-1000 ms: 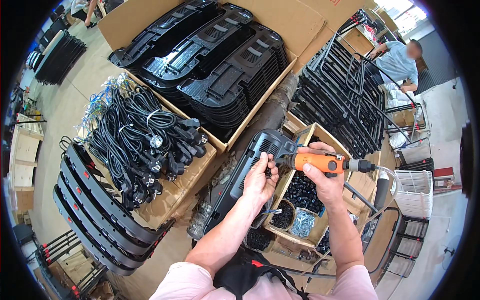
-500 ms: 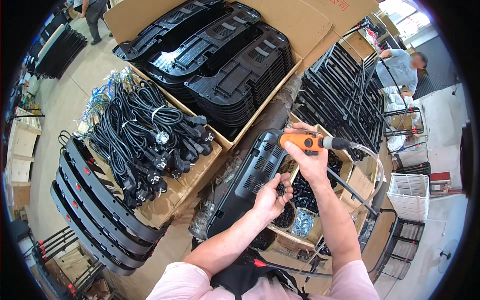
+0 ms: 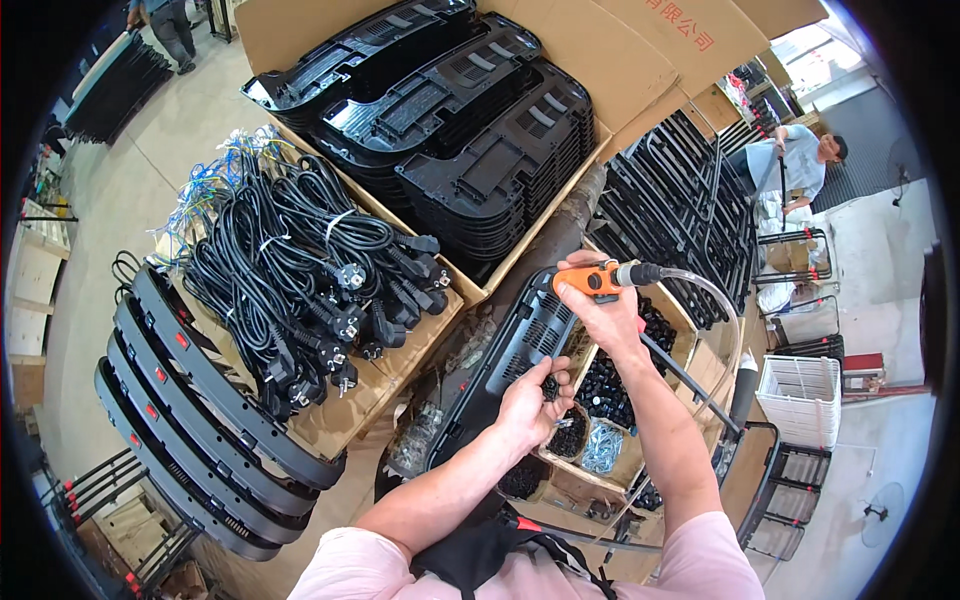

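Note:
My right hand [image 3: 603,318] is wrapped round an orange air screwdriver [image 3: 580,282], which has a clear hose [image 3: 715,290] running off its right end. The tool's left end is over the far end of a long black plastic housing [image 3: 470,400] with vent slots. Whether its tip touches the housing is hidden. My left hand [image 3: 528,405] is above the housing's near right side, palm turned up and fingers curled round small black screws [image 3: 550,388]. Under my wrists are bins of black screws [image 3: 569,436], silver screws [image 3: 603,446] and black plastic parts [image 3: 605,390].
Stacked black panels [image 3: 490,180] fill a cardboard box [image 3: 480,285]. Bundled black power cords [image 3: 290,250] lie on cardboard at left, beside curved grey housings [image 3: 215,400]. Black metal frames [image 3: 665,220] lean at right, near a white basket [image 3: 800,400]. Another person [image 3: 790,165] stands at the far right.
The view has shifted slightly. My right hand and the screwdriver have moved a little left along the housing's far end. My left hand keeps its place over the housing, fingers still curled.

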A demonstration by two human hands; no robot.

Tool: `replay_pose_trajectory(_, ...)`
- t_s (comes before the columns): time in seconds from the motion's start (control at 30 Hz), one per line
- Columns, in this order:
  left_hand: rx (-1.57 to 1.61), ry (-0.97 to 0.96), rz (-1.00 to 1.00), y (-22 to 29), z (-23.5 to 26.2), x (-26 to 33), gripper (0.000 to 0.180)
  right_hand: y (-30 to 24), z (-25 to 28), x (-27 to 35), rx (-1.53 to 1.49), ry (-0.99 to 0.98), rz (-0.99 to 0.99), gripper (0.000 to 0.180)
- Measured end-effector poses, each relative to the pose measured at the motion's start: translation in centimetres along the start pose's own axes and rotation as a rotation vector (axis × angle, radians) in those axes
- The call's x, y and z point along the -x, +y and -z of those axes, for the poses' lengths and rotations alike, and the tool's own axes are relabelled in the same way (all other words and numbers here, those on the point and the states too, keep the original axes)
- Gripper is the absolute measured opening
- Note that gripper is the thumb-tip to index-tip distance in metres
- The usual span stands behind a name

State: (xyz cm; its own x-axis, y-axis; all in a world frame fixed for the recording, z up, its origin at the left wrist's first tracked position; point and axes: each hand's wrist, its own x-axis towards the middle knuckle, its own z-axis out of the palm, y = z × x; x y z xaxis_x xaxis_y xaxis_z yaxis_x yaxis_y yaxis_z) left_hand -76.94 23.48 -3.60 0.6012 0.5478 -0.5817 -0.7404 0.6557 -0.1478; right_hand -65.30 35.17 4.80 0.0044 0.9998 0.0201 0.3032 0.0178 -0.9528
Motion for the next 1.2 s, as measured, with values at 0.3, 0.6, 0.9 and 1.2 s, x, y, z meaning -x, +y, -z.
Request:
replay_pose_trajectory(0.3,-0.024,-0.047,0.024,0.3,1.5,2.6,0.033,-0.4,-0.5,-0.4,0.069,-0.042,-0.008,0.033)
replay_pose_trajectory(0.6,-0.162,0.067,-0.01,0.0,3.2,5.8,0.036,1.5,1.0,-0.5,0.069,0.0,-0.053,0.058)
replay_pose_trajectory(0.9,-0.317,0.125,-0.072,-2.5,7.1,10.9,0.029,-3.1,4.3,4.5,-0.14,0.112,0.15,0.049)
replay_pose_trajectory(1.2,-0.738,0.26,0.202,-11.8,10.4,5.5,0.027,0.3,17.6,20.1,-0.281,0.339,0.044,0.051)
